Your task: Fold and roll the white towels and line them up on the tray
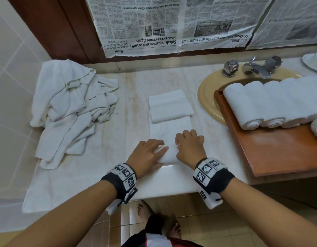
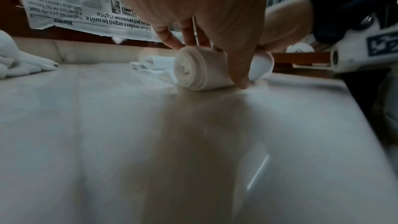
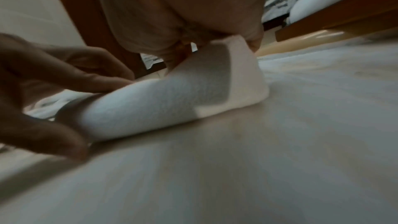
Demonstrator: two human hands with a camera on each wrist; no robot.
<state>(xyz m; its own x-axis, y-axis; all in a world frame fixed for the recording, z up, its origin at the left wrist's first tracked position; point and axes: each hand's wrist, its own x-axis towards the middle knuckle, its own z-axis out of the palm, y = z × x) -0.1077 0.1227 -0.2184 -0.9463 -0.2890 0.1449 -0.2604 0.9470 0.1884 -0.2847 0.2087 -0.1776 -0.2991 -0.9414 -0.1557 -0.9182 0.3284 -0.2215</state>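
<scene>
A white towel [image 1: 170, 130] lies lengthwise on the marble counter, its near end wound into a roll [image 1: 169, 155]. My left hand [image 1: 150, 152] grips the roll's left end; in the left wrist view the thumb stands at the near side of the spiral end [image 2: 193, 72] and the fingers curl over the top. My right hand [image 1: 189, 145] curls over the right end [image 3: 215, 77]. A second, folded towel [image 1: 170, 104] rests on the strip's far end. The wooden tray [image 1: 278, 154] on the right holds several rolled towels [image 1: 260, 104] in a row.
A heap of unfolded white towels [image 1: 74, 107] covers the counter's left side. The tray sits partly over a beige sink [image 1: 205, 97] with a chrome tap [image 1: 255, 68]. Newspaper [image 1: 154, 24] hangs on the wall behind. The counter's front edge is just below my wrists.
</scene>
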